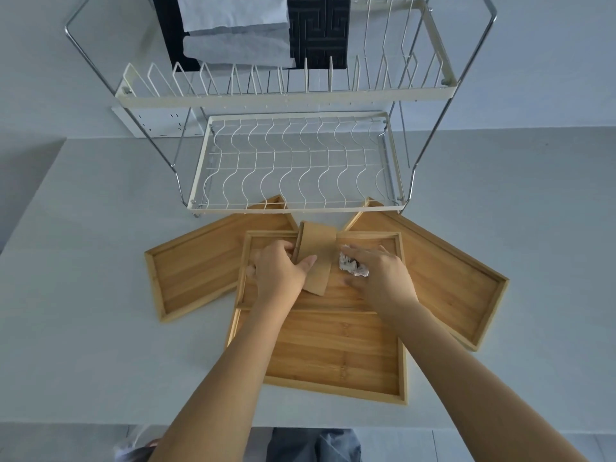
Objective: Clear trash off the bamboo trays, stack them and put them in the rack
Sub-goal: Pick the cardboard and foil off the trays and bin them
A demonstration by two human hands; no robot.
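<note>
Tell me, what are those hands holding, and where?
The left hand grips the brown cardboard piece by its left edge; the right hand closes over the crumpled wrapper.

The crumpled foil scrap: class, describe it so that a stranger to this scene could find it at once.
Start at the white two-tier dish rack on the table, then drop to the middle bamboo tray in front of it. Under the right hand lies the crumpled foil scrap, shiny and silvery, unlike the flat brown cardboard piece beside it.
</note>
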